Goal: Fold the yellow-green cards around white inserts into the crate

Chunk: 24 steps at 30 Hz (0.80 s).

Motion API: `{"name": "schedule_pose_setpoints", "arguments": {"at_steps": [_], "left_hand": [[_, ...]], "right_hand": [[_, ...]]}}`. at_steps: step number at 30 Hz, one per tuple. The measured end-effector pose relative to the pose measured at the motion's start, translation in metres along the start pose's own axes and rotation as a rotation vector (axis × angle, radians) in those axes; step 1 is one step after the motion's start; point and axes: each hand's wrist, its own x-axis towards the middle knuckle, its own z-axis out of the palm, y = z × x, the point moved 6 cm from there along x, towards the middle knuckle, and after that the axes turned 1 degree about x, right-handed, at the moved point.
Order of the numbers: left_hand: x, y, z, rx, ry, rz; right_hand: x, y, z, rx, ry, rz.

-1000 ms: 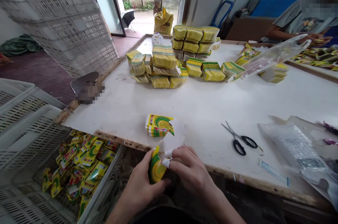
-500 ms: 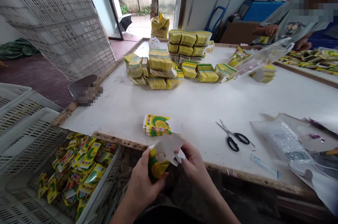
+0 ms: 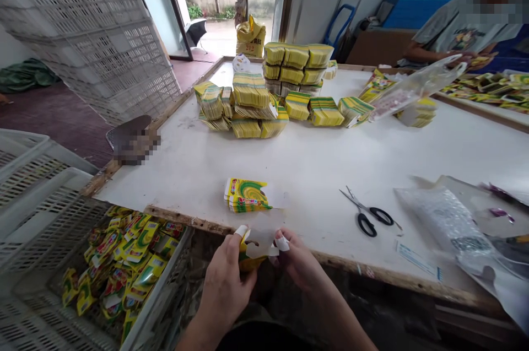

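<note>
My left hand (image 3: 226, 279) is closed around the side of a small yellow-and-green printed carton (image 3: 251, 263), just off the table's front edge. Its pale inner side and flaps face up, with a cut-out notch showing. The fingers of my right hand (image 3: 298, 260) pinch at the carton's right end, where white card shows around the thumb. Just beyond, a short stack of flat printed cartons (image 3: 248, 195) lies on the white table (image 3: 306, 161).
Scissors (image 3: 366, 213) and clear plastic packaging (image 3: 442, 219) lie to the right. Bundled carton stacks (image 3: 250, 92) stand farther back. Left below is a white crate (image 3: 157, 296) with folded cartons (image 3: 119, 263). A co-worker (image 3: 463, 37) is at the far right.
The carton in my hands has tipped lower, and its raised pale flap has come down. My right hand has shifted slightly down. The co-worker's hands have moved up, holding something yellow.
</note>
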Motion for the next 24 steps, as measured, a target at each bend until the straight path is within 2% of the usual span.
{"name": "schedule_pose_setpoints", "arguments": {"at_steps": [4, 8, 14, 24], "left_hand": [[0.014, 0.009, -0.007, 0.227, 0.062, 0.194], [0.025, 0.018, -0.014, 0.361, 0.070, 0.311], [0.037, 0.025, -0.021, 0.444, 0.058, 0.404], [0.036, 0.028, -0.025, 0.491, 0.071, 0.422]], "right_hand": [[0.003, -0.016, 0.000, -0.121, -0.019, 0.017], [0.007, -0.013, 0.002, -0.157, 0.051, 0.040], [0.008, -0.005, 0.000, -0.187, 0.106, 0.082], [0.006, 0.003, 0.004, 0.045, 0.086, 0.173]]}}
